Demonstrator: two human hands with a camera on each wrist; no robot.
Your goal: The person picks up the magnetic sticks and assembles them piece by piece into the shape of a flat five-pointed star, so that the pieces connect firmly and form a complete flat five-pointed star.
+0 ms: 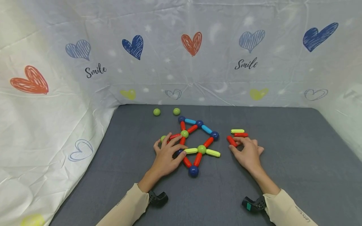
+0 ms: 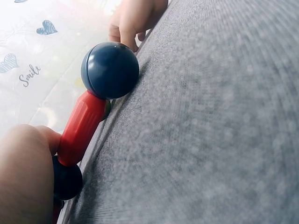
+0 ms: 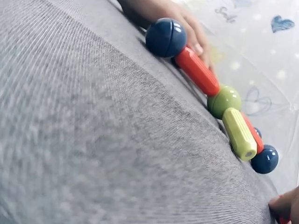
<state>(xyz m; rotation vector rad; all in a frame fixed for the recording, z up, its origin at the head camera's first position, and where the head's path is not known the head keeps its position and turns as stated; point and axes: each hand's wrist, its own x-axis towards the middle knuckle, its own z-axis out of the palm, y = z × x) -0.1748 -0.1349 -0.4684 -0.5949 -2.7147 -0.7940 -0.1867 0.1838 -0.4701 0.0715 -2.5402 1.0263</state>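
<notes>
My left hand (image 1: 167, 157) rests over the left side of a flat figure of magnetic rods and balls, fingers spread. Its thumb and index finger lie beside a dark blue ball (image 1: 178, 152), partly covered; other fingertips reach near a red rod (image 1: 175, 136). Green balls (image 1: 201, 149), blue balls (image 1: 193, 171), and red, light blue and yellow-green rods (image 1: 213, 153) make up the figure. To its right, my right hand (image 1: 249, 153) pinches a loose red magnetic rod (image 1: 231, 141) between thumb and fingers. That hand shows only at the corner of the right wrist view.
Just beyond my right hand lie a loose yellow-green rod (image 1: 237, 131) and another red rod (image 1: 241, 135). Two loose green balls (image 1: 156, 112) sit near the back edge of the grey table (image 1: 297, 163). A white printed curtain (image 1: 215, 69) hangs behind.
</notes>
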